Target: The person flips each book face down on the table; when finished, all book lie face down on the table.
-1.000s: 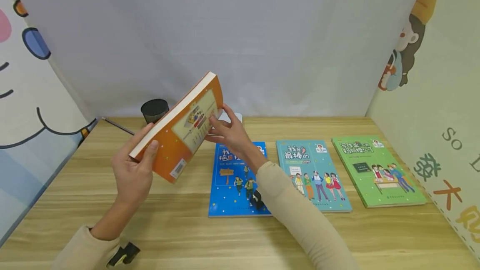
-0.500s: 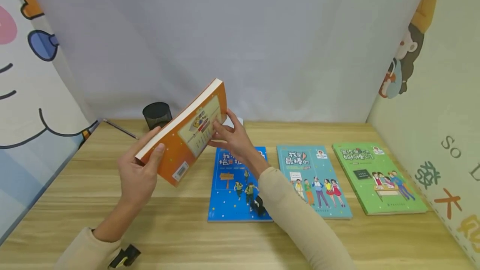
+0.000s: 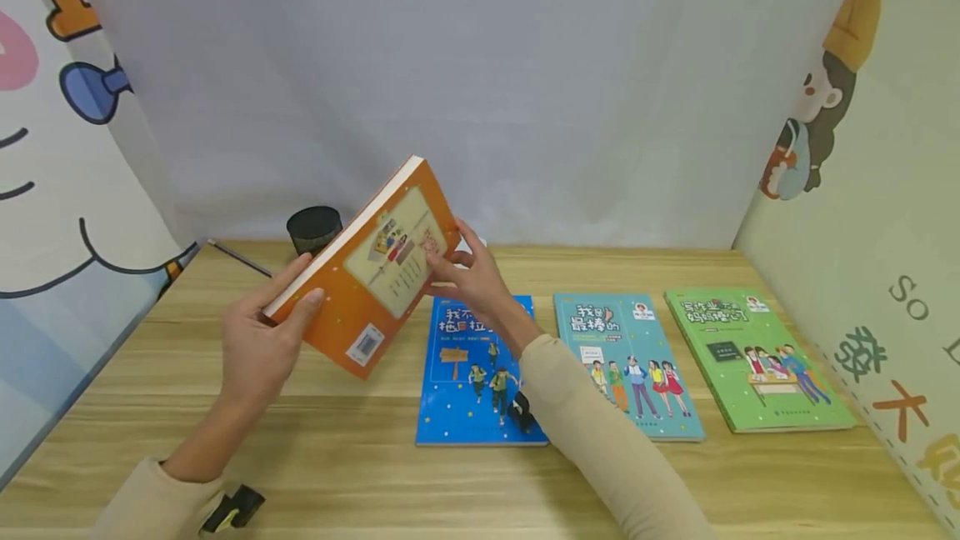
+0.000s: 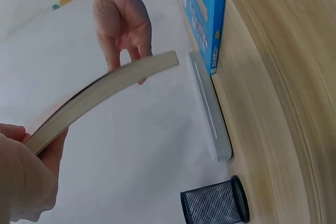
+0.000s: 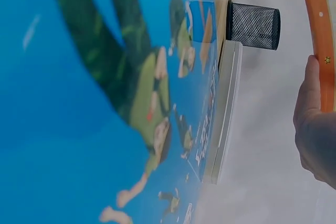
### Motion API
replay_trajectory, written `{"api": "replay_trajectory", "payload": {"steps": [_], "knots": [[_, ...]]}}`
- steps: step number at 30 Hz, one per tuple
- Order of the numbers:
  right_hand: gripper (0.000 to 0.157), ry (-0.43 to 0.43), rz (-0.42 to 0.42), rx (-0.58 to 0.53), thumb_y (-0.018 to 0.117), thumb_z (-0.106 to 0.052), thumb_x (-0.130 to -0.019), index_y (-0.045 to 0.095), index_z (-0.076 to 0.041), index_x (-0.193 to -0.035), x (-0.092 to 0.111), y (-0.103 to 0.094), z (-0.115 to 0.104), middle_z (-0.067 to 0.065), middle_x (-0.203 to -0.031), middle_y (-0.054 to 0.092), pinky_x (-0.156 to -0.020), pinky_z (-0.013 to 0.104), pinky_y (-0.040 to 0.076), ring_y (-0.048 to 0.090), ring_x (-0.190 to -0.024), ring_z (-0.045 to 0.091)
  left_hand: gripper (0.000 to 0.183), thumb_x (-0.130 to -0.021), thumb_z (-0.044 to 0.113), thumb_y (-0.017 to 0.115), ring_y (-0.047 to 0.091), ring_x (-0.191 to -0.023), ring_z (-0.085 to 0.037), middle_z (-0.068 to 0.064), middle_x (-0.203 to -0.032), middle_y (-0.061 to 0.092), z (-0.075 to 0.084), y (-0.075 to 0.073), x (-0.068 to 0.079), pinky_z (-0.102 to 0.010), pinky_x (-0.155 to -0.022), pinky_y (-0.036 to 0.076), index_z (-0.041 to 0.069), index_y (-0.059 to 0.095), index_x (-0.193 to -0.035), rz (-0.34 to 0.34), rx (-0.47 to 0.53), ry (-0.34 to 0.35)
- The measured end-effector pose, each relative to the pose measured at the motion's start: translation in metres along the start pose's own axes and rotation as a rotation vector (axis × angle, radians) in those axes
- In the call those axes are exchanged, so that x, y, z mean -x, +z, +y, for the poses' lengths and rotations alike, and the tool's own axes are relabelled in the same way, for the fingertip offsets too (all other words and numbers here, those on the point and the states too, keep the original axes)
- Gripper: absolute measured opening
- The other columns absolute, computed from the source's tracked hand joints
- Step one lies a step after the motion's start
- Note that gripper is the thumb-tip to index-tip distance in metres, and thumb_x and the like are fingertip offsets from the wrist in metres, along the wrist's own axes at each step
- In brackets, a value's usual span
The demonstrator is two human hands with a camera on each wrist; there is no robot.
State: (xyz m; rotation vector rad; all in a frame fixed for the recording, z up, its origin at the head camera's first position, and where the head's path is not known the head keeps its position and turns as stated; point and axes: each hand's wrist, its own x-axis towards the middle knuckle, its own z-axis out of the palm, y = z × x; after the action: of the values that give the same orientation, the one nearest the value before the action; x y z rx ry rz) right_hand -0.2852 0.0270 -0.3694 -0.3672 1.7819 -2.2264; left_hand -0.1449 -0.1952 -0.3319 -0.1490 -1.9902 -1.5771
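An orange paperback book (image 3: 392,261) is held tilted above the table, its back cover with barcode facing the head camera. My left hand (image 3: 262,340) grips its lower left corner, thumb on the back cover and fingers behind. At the right edge, my right hand (image 3: 474,277) holds the book between thumb and fingers; some fingertips are hidden. In the left wrist view, the pages' edge (image 4: 105,87) bows between the left hand (image 4: 26,174) and right hand (image 4: 123,22). The right wrist view catches the right hand (image 5: 314,124) against the orange cover (image 5: 321,35).
Blue (image 3: 457,390), teal (image 3: 637,357) and green (image 3: 757,357) books lie in a row on the wooden table (image 3: 360,482). Behind the held book stand a black mesh pen holder (image 3: 313,227) and a slim whitish box (image 4: 210,108). A pencil (image 3: 238,257) lies at the back left.
The orange book has turned so its back cover faces the head camera more fully. Both hands keep their hold. The head view has shifted slightly.
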Motion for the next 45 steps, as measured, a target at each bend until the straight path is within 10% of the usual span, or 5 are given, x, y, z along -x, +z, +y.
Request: {"api": "replay_trajectory", "payload": {"steps": [7,12,18,27,45], "knots": [[0.074,-0.01,0.005,0.051,0.063,-0.002,-0.096,0.031,-0.03,-0.157,0.002,-0.003,0.0,0.014,-0.105,0.054,-0.082,0.047,0.06,0.067,-0.095,0.025,0.048,-0.092,-0.007,0.064,0.067,-0.09,0.008,0.025,-0.125,0.059,-0.004,-0.013,-0.002,-0.012,-0.069,0.056,0.001,0.057,-0.139,-0.148,-0.076,0.095],[0.076,-0.017,-0.005,0.098,0.063,0.003,-0.095,0.03,-0.023,-0.158,0.002,-0.004,0.0,0.013,-0.103,0.053,-0.085,0.053,0.057,0.068,-0.089,0.023,0.042,-0.093,-0.012,0.058,0.055,-0.11,0.009,-0.013,-0.146,0.054,-0.009,-0.021,-0.004,-0.008,-0.075,0.053,-0.007,0.058,-0.134,-0.256,-0.132,0.128],[0.077,-0.013,-0.003,0.133,0.062,0.007,-0.094,0.031,-0.021,-0.158,0.002,-0.003,-0.001,0.012,-0.102,0.053,-0.08,0.049,0.06,0.067,-0.084,0.021,0.042,-0.094,-0.012,0.056,0.051,-0.106,0.008,-0.027,-0.151,0.042,-0.015,-0.03,-0.008,-0.006,-0.08,0.051,-0.007,0.057,-0.135,-0.353,-0.192,0.04],[0.076,0.011,-0.031,0.189,0.062,0.007,-0.094,0.032,-0.019,-0.158,0.0,-0.002,-0.001,0.017,-0.106,0.053,-0.085,0.057,0.056,0.067,-0.086,0.024,0.044,-0.095,-0.002,0.061,0.059,-0.115,-0.048,-0.028,-0.156,0.035,-0.019,-0.041,-0.016,-0.014,-0.073,0.054,-0.001,0.056,-0.139,-0.445,-0.386,-0.138],[0.073,0.161,-0.117,0.264,0.061,0.009,-0.093,0.035,-0.017,-0.156,-0.002,0.008,0.001,0.014,-0.102,0.057,-0.078,0.047,0.062,0.069,-0.085,0.024,0.046,-0.089,0.015,0.075,0.06,-0.112,-0.04,-0.035,-0.141,0.051,-0.04,-0.057,-0.011,-0.024,-0.071,0.052,0.001,0.064,-0.132,-0.592,-0.552,-0.277]]}}
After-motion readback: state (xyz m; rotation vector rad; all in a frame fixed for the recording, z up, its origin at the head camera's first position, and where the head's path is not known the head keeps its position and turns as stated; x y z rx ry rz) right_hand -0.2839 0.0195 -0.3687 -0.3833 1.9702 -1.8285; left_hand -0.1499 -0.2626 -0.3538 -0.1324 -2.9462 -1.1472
